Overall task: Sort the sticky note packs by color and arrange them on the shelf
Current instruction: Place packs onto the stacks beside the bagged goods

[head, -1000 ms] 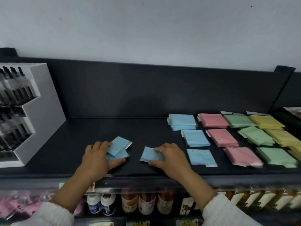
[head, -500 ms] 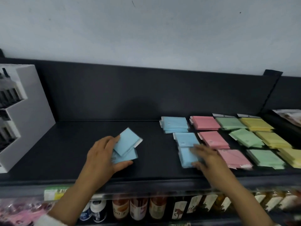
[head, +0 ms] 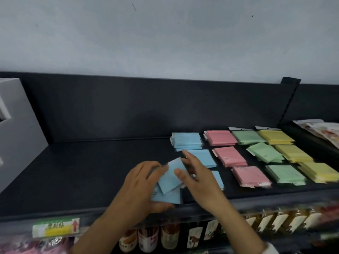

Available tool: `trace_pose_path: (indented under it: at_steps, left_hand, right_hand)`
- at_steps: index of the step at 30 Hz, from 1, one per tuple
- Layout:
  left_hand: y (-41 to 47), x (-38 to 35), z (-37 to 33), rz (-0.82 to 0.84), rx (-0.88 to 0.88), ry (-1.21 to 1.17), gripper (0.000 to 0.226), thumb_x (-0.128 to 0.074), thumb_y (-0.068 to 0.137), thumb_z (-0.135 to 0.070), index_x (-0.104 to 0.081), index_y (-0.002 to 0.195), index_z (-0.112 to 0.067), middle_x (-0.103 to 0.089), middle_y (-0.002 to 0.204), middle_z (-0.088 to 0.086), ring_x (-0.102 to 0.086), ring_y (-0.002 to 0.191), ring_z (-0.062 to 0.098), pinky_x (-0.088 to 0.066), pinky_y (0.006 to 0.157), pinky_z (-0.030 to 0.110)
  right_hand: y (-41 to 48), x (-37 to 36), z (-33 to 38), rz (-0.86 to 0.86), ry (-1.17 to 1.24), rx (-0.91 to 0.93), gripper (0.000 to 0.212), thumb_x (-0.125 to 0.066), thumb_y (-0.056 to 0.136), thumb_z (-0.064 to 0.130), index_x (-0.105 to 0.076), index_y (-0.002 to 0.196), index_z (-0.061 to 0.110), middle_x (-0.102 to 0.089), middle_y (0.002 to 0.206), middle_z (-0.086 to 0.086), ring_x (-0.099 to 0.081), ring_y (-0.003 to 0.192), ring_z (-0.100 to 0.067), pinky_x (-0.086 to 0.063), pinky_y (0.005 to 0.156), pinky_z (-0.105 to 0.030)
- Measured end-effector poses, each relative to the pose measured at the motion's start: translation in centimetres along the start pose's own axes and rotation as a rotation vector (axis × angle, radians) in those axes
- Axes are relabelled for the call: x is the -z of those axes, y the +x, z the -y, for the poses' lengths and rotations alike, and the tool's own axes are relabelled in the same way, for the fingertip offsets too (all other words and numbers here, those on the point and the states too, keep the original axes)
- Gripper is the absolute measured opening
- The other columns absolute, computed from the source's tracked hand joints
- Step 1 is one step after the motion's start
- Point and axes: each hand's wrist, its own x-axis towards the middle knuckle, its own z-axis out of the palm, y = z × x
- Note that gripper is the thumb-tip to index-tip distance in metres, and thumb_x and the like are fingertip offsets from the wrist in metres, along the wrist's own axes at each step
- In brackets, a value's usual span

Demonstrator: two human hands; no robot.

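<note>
Pale wall behind; in front, a black shelf with a dark back panel. Over the front of its deck, just left of the blue column: loose blue packs, at least two, fanned and overlapping, the upper one tilted. Gripped by the left hand, fingers curled over the left edge, thumb beneath the lower edge. Met by the right hand, fingers straight and spread behind the upper pack, thumb tip on its face; no closed pinch evident.

Against half a second ago: left hand and packs shifted right, from mid-deck to beside the blue column. Right hand withdrawn from the front blue stack and brought across to the held packs. View swung right, with less of the stand at the left edge in frame.

Sorted on the deck right of the hands, in columns of three from back to front: blue stacks, pink stacks, green stacks, yellow stacks. Front blue stack partly hidden by the right hand; middle green stack askew.

Further right, on the neighbouring section: pale packets, blurred. At far left: a white display stand, contents out of frame. On the front rail: a green-and-yellow price label. On the tier below: a row of bottles, labels blurred.
</note>
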Motion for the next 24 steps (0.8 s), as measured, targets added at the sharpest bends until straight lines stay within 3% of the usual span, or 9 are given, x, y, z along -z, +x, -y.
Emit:
trace_pose_path:
  at_steps: [4,6,8,10,13,15,20,22,24]
  left_hand:
    - [-0.1,0.0,-0.5,0.015,-0.017,-0.008,0.085,-0.051,0.065,-0.074,-0.031,0.137,-0.032,-0.035,0.129,-0.009,-0.031,0.120,0.007,-0.038,0.096,0.029]
    - [-0.2,0.2,-0.5,0.007,0.025,-0.007,0.091,-0.052,0.065,-0.074,-0.021,0.140,-0.035,-0.029,0.130,-0.013,-0.025,0.122,0.005,-0.031,0.100,0.026]
    - [-0.2,0.6,-0.5,-0.001,0.126,-0.073,0.098,-0.057,0.063,-0.073,-0.007,0.141,-0.042,-0.019,0.129,-0.021,-0.015,0.122,-0.003,-0.021,0.103,0.020]
    - [-0.3,0.9,-0.2,-0.026,0.216,-0.160,0.104,-0.063,0.062,-0.069,-0.001,0.141,-0.043,-0.014,0.127,-0.026,-0.009,0.119,-0.009,-0.019,0.104,0.017]
    - [-0.1,1.4,0.3,-0.061,0.257,-0.188,0.106,-0.066,0.061,-0.067,-0.007,0.144,-0.036,-0.017,0.131,-0.023,-0.009,0.117,-0.009,-0.020,0.105,0.018]
    - [0.0,1.5,0.4,-0.070,0.255,-0.180,0.105,-0.065,0.061,-0.068,-0.011,0.144,-0.034,-0.017,0.130,-0.023,-0.009,0.117,-0.009,-0.020,0.105,0.018]
    - [0.9,1.5,0.2,-0.073,0.223,-0.196,0.091,-0.064,0.064,-0.066,-0.027,0.140,-0.032,-0.019,0.126,-0.024,-0.014,0.118,-0.006,-0.023,0.103,0.019]
    - [1.6,1.2,0.0,-0.068,0.215,-0.204,0.084,-0.064,0.066,-0.064,-0.031,0.137,-0.033,-0.022,0.129,-0.021,-0.016,0.119,-0.002,-0.026,0.101,0.019]
    - [2.7,0.7,-0.3,-0.064,0.215,-0.233,0.081,-0.064,0.067,-0.063,-0.033,0.136,-0.033,-0.022,0.132,-0.018,-0.017,0.120,-0.001,-0.026,0.099,0.018]
  right_hand:
    - [0.4,0.1,-0.9,-0.129,-0.059,0.035,0.038,-0.065,0.086,0.022,-0.055,0.122,0.030,-0.056,0.108,0.009,-0.054,0.094,-0.003,-0.046,0.079,-0.013]
    - [0.7,1.2,-1.4,-0.221,0.041,0.019,0.032,-0.067,0.084,0.014,-0.060,0.109,0.033,-0.059,0.097,0.008,-0.058,0.087,-0.007,-0.051,0.076,-0.023]
    - [1.1,2.7,-1.9,-0.332,0.097,-0.027,0.030,-0.065,0.086,0.013,-0.061,0.109,0.032,-0.061,0.099,0.004,-0.060,0.090,-0.014,-0.053,0.080,-0.031]
    - [1.6,4.0,-2.9,-0.377,-0.003,-0.080,0.034,-0.062,0.088,0.015,-0.059,0.120,0.026,-0.060,0.107,0.002,-0.057,0.092,-0.013,-0.050,0.077,-0.024]
    - [1.8,4.2,-5.1,-0.252,-0.442,-0.172,0.037,-0.061,0.089,0.018,-0.057,0.126,0.013,-0.060,0.117,-0.010,-0.058,0.099,-0.022,-0.050,0.085,-0.033]
    - [1.5,3.8,-6.0,-0.280,-0.595,-0.127,0.033,-0.063,0.087,0.015,-0.063,0.118,0.008,-0.060,0.117,-0.014,-0.054,0.105,-0.028,-0.046,0.090,-0.038]
    - [1.7,2.9,-6.1,-0.281,-0.624,0.033,0.033,-0.059,0.080,-0.009,-0.069,0.109,0.005,-0.062,0.114,-0.011,-0.053,0.108,-0.026,-0.044,0.096,-0.033]
    - [1.7,2.7,-6.3,-0.282,-0.595,0.069,0.033,-0.058,0.078,-0.011,-0.071,0.105,0.005,-0.064,0.111,-0.010,-0.056,0.105,-0.026,-0.046,0.096,-0.032]
    - [1.3,2.8,-6.3,-0.290,-0.531,0.078,0.035,-0.057,0.081,-0.007,-0.068,0.110,0.008,-0.058,0.119,-0.004,-0.052,0.113,-0.020,-0.037,0.100,-0.022]
